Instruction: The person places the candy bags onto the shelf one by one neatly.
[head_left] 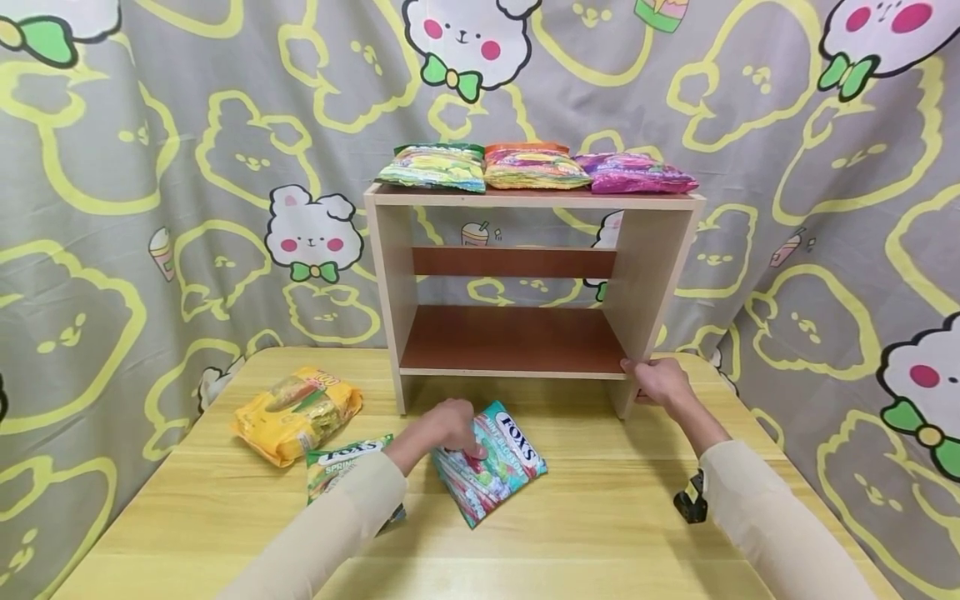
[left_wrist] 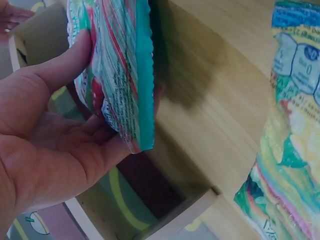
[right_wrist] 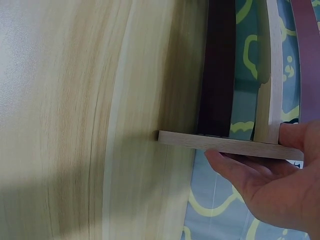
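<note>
A teal FOX'S candy bag (head_left: 498, 467) is held in my left hand (head_left: 450, 425), just in front of the small shelf (head_left: 517, 372). The left wrist view shows the thumb on one face of the candy bag (left_wrist: 120, 70) and the fingers behind it. My right hand (head_left: 660, 382) grips the lower right side panel of the shelf. In the right wrist view, the thumb of the right hand (right_wrist: 270, 185) lies on one side of the panel (right_wrist: 225, 144) and the fingers on the other. A green FOX'S bag (head_left: 330, 471) lies beside the left forearm, partly hidden by the sleeve.
Three candy bags, one green (head_left: 435, 167), one orange (head_left: 534, 167) and one purple (head_left: 636, 173), lie along the shelf's top. A yellow bag (head_left: 300, 414) rests at the table's left. A small black object (head_left: 691, 500) sits by the right sleeve. A patterned curtain (head_left: 225, 167) hangs behind.
</note>
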